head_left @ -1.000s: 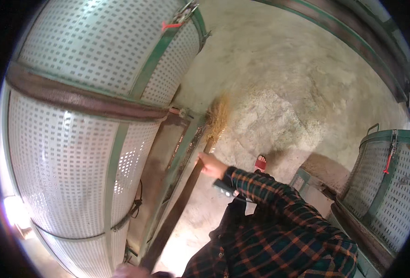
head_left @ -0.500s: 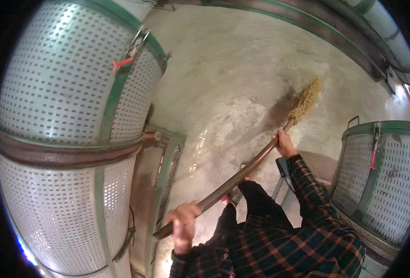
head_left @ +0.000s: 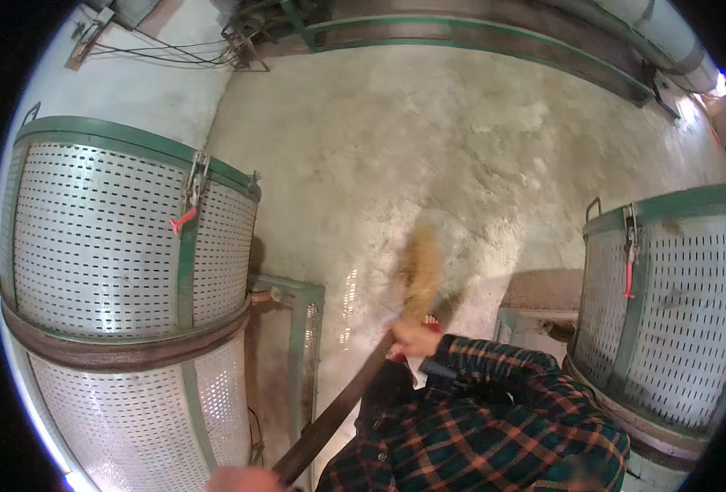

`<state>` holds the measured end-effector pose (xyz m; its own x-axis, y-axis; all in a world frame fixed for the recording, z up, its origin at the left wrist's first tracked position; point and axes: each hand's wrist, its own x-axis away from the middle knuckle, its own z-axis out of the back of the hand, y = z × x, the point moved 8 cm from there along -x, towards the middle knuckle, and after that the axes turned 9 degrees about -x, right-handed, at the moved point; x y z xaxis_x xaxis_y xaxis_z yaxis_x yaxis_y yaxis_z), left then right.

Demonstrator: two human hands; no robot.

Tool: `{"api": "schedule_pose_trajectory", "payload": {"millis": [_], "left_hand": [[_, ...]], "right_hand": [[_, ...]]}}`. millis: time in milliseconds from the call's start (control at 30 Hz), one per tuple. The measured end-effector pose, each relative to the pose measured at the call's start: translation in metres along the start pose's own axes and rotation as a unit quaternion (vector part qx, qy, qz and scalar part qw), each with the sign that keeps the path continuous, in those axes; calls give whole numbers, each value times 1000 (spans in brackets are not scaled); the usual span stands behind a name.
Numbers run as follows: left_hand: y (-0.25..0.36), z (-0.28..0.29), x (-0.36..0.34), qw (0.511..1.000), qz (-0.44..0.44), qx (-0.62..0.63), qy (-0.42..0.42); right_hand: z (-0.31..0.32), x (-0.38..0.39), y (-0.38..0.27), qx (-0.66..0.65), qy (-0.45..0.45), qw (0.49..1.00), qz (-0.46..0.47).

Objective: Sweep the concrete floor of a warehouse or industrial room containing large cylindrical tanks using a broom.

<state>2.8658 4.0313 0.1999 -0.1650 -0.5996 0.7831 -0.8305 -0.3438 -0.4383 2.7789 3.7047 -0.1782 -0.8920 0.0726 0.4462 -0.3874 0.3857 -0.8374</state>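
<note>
A straw broom slants across the lower middle, its long wooden handle (head_left: 338,412) running from the bottom edge up to pale yellow bristles (head_left: 422,266). Those bristles are smeared by motion against the concrete floor (head_left: 330,156). My right hand (head_left: 414,337) is closed round the handle just behind the bristles, close to my feet. At the bottom edge, my left hand (head_left: 244,480) is at the handle's upper end, gripping it; this hand is blurred and partly cut off by the frame.
A tall perforated metal drum (head_left: 100,238) with green bands and a red-handled latch stands at left. A similar drum (head_left: 687,303) stands close on my right. Green metal framing (head_left: 461,37) and a large pipe cross the far side. Cables (head_left: 166,53) hang at far left.
The broom's bristles have swung from the far right toward the middle and nearer to my feet. Both hands have moved left and down with the handle. The view has shifted, showing more at far left.
</note>
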Motion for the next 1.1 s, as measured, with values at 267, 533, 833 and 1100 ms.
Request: {"api": "schedule_pose_trajectory", "payload": {"millis": [267, 533, 833, 1100], "left_hand": [[86, 249, 176, 147, -727, 398, 540], [4, 339, 141, 65, -745, 506, 430], [-48, 403, 268, 43, -866, 209, 451], [-112, 440, 299, 1, -774, 271, 572]], "right_hand": [[220, -3, 59, -437, 322, 833, -106], [243, 5, -52, -447, 391, 801, -74], [312, -22, -151, -555, 419, 719, 12], [340, -190, -268, -478, 292, 828, -21]]}}
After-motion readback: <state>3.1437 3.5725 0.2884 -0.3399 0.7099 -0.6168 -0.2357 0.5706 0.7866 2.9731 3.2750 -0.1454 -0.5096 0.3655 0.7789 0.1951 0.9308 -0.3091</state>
